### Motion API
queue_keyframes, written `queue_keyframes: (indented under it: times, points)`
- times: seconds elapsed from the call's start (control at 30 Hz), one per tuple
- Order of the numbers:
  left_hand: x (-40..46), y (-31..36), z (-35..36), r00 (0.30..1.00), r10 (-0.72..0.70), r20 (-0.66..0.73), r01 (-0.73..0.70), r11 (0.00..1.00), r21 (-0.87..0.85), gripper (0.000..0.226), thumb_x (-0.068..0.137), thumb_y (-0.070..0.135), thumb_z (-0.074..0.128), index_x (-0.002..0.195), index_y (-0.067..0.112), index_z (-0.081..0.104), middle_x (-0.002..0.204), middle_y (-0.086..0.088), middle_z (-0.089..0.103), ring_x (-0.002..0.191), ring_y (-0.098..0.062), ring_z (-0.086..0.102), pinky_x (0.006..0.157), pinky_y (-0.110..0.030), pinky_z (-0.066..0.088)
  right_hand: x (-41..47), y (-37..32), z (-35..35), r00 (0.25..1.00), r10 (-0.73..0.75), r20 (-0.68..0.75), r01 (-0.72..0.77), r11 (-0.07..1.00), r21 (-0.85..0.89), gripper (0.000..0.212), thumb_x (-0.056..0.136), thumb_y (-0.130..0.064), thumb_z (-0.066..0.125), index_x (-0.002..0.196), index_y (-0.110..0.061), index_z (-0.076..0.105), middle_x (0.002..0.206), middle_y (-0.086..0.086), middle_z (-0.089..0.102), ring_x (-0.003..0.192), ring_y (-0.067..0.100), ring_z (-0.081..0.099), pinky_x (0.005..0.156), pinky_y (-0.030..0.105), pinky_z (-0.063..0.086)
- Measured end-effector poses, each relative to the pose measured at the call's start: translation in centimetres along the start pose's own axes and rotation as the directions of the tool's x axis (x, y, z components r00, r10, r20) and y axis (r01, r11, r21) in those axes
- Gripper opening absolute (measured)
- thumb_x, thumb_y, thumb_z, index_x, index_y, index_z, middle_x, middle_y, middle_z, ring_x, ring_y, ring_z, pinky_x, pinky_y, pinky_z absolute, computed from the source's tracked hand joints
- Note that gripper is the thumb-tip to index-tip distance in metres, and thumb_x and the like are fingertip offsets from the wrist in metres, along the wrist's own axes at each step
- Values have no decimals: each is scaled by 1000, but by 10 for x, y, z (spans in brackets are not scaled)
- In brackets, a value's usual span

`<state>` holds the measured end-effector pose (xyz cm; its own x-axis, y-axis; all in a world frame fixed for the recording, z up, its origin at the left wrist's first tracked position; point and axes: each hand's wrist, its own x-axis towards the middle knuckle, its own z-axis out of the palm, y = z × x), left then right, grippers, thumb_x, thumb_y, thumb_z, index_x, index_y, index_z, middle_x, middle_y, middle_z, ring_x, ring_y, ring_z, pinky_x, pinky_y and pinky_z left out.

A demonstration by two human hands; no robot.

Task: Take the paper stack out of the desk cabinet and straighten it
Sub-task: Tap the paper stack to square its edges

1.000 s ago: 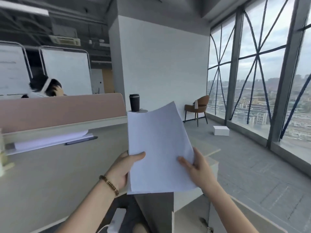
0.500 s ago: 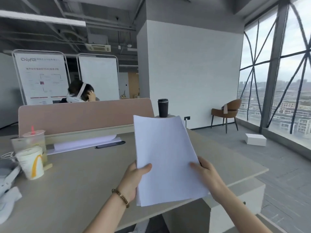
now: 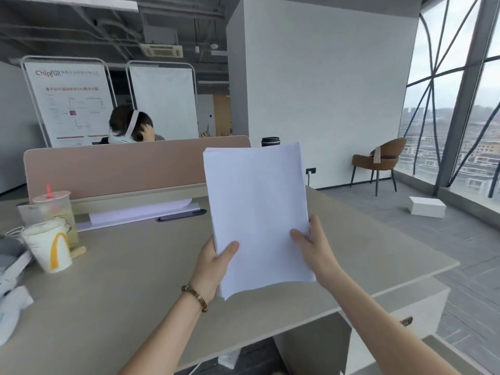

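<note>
A white paper stack is held upright in the air above the beige desk. My left hand grips its lower left edge, thumb across the front sheet. My right hand holds the lower right edge, fingers on the front. The sheets are slightly fanned at the top left corner, and the bottom edge is uneven. The white desk cabinet stands under the desk's right end, its top and a keyed front showing past my right forearm.
Two drink cups stand at the desk's left. A pink divider runs along the back, with a white sheet and dark pen below it. A person sits behind it. A black cup, a brown chair and a white box lie to the right.
My view has swung left and risen, so the desk top now fills the frame. The paper stack has come up over the desk and stands more upright in both hands.
</note>
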<state>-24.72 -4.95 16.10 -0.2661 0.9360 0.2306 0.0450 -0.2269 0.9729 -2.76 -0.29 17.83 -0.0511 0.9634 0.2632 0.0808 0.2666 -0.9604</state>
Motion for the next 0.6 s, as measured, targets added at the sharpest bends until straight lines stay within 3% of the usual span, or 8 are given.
queue_keyframes:
  times: [0.17,0.23,0.3,0.43,0.53,0.6]
  points:
    - [3,-16,1,1000,15,-20,-15,1000,27,23,95,14,63,114,26,65,114,8,74,105,-10,71,90,-32,56,-5,21,12,996,-60,-58,60,998,-1,15,97,-11,51,91,-22,44,89,-5,62,83,24,59,73,35,47]
    - [1,-24,0,1000,-11,-29,11,1000,8,22,94,15,65,114,24,66,113,6,75,104,-12,72,88,-33,56,-8,32,15,997,-53,-52,53,999,-4,11,96,-13,52,101,-21,46,98,-5,66,94,26,63,83,41,52]
    - [0,-27,-1,999,-44,-32,43,999,-26,19,92,15,68,110,21,68,111,2,77,102,-16,73,84,-33,57,-11,34,16,997,-57,-43,58,998,4,17,96,-15,55,110,-21,47,105,-10,66,99,16,65,89,41,53]
    - [4,-15,-4,999,-44,-9,44,998,-44,21,85,19,77,106,19,72,105,1,79,101,-21,74,83,-36,58,-6,22,11,997,-80,-23,81,996,37,23,94,-31,62,113,-24,51,106,-12,67,99,10,66,87,37,54]
    - [8,3,-2,999,35,-10,-36,995,-97,32,83,17,79,112,22,68,106,7,78,98,-12,74,81,-29,58,5,2,5,993,-111,-27,113,992,61,25,93,-38,61,105,-18,52,91,-14,63,85,10,62,80,35,51]
    - [11,8,4,997,65,-51,-70,993,-97,32,82,16,80,112,23,68,105,9,78,96,-9,74,81,-29,59,15,-11,5,993,-110,-30,113,988,109,26,93,-39,61,105,-18,53,95,-11,64,88,12,64,83,37,52]
